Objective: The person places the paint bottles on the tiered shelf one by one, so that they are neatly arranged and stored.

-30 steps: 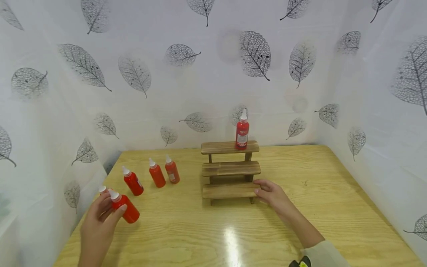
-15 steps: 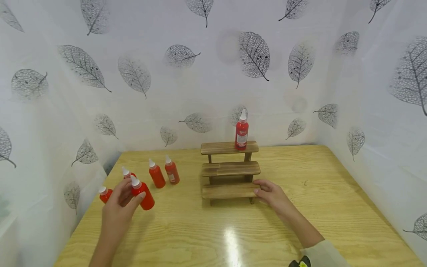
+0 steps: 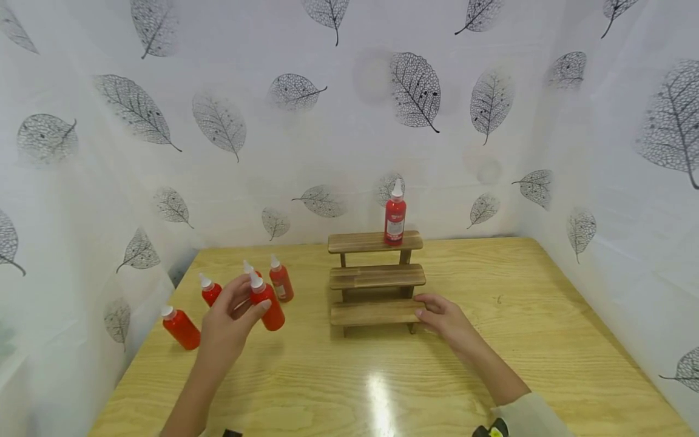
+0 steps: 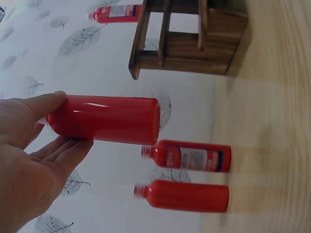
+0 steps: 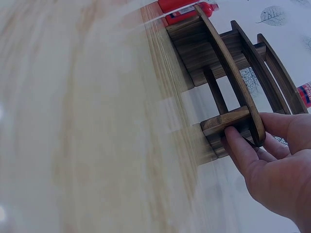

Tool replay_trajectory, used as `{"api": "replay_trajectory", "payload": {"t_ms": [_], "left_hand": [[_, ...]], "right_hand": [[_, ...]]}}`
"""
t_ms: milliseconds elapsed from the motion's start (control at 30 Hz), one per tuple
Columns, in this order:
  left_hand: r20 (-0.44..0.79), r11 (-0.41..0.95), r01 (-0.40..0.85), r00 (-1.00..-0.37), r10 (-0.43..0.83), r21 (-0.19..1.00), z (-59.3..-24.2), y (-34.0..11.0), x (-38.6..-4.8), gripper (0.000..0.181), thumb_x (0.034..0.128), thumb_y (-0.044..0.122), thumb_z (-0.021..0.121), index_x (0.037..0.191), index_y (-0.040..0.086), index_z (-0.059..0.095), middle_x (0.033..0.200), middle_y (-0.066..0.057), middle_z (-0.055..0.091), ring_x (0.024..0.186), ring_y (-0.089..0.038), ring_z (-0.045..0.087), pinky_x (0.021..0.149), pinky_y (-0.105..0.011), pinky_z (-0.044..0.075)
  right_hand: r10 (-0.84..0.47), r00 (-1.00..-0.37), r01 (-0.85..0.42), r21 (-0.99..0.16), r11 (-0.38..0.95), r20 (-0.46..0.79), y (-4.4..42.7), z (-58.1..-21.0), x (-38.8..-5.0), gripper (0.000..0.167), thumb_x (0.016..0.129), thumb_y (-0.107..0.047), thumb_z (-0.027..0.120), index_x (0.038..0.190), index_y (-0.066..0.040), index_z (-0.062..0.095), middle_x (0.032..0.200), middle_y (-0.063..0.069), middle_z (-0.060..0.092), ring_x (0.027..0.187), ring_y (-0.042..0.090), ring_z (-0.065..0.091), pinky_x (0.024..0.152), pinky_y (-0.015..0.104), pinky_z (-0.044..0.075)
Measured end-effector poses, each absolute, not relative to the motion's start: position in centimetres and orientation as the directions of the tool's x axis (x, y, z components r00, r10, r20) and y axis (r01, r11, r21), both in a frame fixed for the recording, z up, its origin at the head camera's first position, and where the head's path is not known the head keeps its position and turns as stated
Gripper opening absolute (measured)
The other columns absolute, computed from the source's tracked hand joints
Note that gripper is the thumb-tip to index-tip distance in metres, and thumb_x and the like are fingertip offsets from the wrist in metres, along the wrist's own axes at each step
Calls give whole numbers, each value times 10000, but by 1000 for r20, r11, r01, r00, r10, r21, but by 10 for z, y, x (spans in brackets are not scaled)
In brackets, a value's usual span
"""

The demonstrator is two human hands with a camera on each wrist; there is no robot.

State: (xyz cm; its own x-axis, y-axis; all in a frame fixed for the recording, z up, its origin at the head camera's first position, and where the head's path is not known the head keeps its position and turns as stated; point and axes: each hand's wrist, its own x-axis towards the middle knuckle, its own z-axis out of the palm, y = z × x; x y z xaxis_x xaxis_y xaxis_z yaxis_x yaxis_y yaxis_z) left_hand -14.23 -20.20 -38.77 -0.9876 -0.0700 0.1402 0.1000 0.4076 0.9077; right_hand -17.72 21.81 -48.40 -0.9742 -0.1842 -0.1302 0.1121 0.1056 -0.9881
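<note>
My left hand pinches a red bottle with a white nozzle between thumb and fingers, its base off the table in the left wrist view. A three-step wooden stand stands at the middle of the table. My right hand grips the right end of its lowest step; in the right wrist view thumb and fingers lie around that end. Another red bottle stands upright on the top step, towards its right end.
Several red bottles stand on the left of the table: one near the left edge, one behind my left hand, one farther right. A leaf-patterned curtain surrounds the table at the back and sides.
The left hand has moved right with its bottle, in front of the standing bottles, uncovering the bottle at the left edge. My right hand stays at the stand.
</note>
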Motion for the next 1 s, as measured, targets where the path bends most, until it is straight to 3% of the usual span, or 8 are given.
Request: {"api": "replay_trajectory", "payload": {"t_ms": [333,567,767,1000], "left_hand": [[239,366,230,-971,20,902,-382,-178,-165,599,905,278,770,1442,188,520,1378,-86,618,1274,-259,604,985,-163,498],[263,315,270,-963,64,910,-375,-159,-180,568,899,247,779,1418,221,549,1328,-64,647,1203,-236,648,911,-220,571],[351,286,372,-928,122,883,-372,-143,-196,578,897,201,780,1421,129,546,1318,-69,653,1246,-230,624,1031,-312,519],[380,247,404,-914,142,881,-363,-124,-210,574,895,166,779,1420,135,549,1334,-80,638,1265,-244,610,1045,-292,502]], "right_hand": [[-194,-972,115,-988,101,-133,219,-484,-177,512,992,-195,645,1437,1,484,1569,255,368,1413,415,421,1060,401,515],[-192,-972,118,-988,101,-136,219,-483,-176,516,991,-187,646,1441,5,484,1560,264,375,1378,398,466,1048,385,524],[-180,-974,121,-989,87,-135,218,-483,-176,516,984,-172,653,1437,14,492,1541,274,396,1338,366,509,1021,359,541],[-166,-975,137,-987,79,-148,218,-484,-177,513,980,-159,656,1438,12,499,1524,273,418,1291,328,559,1010,352,546]]}}
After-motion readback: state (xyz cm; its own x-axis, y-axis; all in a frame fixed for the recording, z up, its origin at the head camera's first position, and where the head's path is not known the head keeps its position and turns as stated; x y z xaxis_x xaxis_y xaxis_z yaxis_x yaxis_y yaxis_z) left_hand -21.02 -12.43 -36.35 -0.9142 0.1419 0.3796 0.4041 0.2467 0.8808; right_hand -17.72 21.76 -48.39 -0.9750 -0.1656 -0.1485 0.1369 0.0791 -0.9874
